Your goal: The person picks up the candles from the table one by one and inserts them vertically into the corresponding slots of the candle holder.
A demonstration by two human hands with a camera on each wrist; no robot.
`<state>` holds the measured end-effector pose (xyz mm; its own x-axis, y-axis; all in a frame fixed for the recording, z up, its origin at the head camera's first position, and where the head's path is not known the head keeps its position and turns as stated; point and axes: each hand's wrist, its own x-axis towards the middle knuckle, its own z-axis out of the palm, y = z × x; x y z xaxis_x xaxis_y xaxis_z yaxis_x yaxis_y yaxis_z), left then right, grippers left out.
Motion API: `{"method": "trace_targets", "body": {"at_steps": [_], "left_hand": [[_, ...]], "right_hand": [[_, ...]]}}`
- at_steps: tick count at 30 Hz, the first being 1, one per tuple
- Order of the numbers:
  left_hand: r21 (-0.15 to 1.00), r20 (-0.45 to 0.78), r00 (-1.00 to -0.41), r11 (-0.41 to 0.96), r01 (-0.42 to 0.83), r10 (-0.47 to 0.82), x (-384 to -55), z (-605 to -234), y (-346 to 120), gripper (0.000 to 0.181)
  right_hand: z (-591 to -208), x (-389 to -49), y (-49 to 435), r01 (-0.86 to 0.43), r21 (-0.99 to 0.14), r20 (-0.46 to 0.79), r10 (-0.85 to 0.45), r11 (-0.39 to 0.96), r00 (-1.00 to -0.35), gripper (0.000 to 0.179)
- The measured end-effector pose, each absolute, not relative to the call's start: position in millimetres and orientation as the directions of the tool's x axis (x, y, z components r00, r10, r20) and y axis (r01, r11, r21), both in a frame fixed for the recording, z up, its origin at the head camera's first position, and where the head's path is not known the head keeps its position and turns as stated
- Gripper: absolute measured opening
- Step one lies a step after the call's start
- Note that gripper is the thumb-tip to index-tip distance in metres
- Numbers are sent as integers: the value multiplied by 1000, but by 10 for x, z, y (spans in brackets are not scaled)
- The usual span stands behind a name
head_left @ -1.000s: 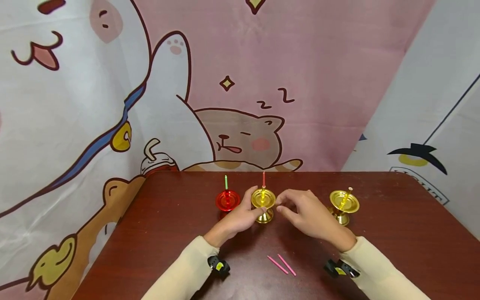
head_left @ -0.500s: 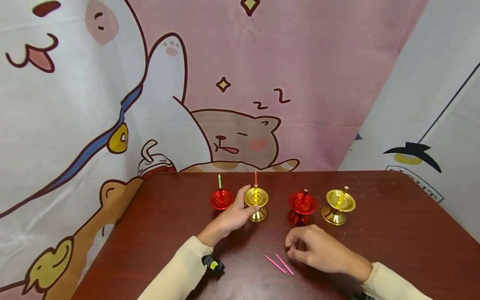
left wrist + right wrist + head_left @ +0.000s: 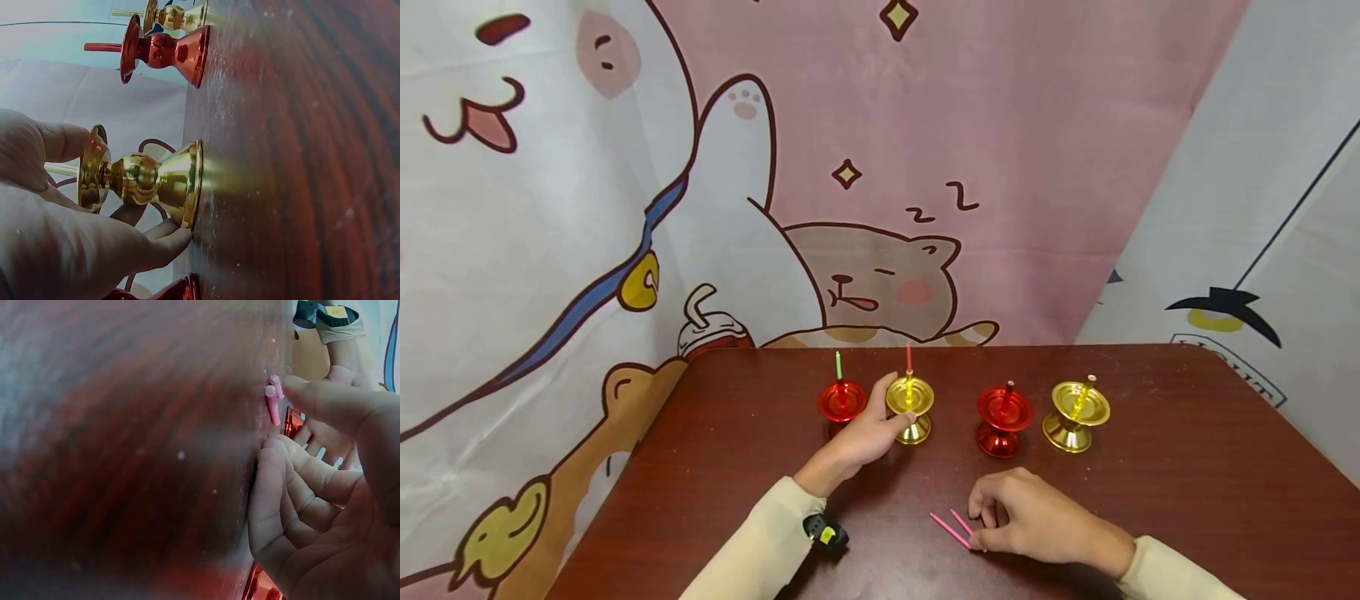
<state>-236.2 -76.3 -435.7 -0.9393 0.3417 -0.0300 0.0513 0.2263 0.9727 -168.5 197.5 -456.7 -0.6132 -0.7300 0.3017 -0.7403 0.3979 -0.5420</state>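
A gold candle holder (image 3: 913, 427) with a thin red candle (image 3: 909, 359) upright in it stands in my left hand (image 3: 871, 433). In the left wrist view the thumb (image 3: 65, 141) lies at its dish and the other fingers reach round toward its foot. My right hand (image 3: 1037, 518) is low over the table beside two slim pink candles (image 3: 948, 530). Thumb and fingers are apart there, the thumb tip at the candles' near ends; the right wrist view shows both pink candles (image 3: 272, 403) lying on the wood, not gripped.
To the left stands a red candle holder (image 3: 842, 402) bearing a green candle (image 3: 839, 366). Another red holder (image 3: 1004, 411) and a gold holder (image 3: 1079, 405), both without a coloured candle, stand on the right of the brown table (image 3: 1187, 467). A printed curtain (image 3: 1037, 167) hangs behind.
My right hand has moved from beside the gold candle holder down to the pink candles, uncovering the right-hand red holder. The left hand keeps its hold on the gold candle holder.
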Motion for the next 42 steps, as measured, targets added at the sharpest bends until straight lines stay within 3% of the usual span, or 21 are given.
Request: {"method": "trace_targets", "body": {"at_steps": [13,27,42], "left_hand": [[982,0,-949,180,60,317,-2315,-4399,-716,78],[980,54,-926,158,121,375,-2066,-4288,-788,79],[971,16,-907,211,115,422,-1753,-4137,-720,79]], "right_hand": [[-4582,-1668,2030,-749,-515,306,-727,417,-615,31],[-4571,-1720,2174,-727,-562,290,-729,395,-620,29],[-4528,-1758,2300,-764,-465,285,-741,448,-608,30]]}}
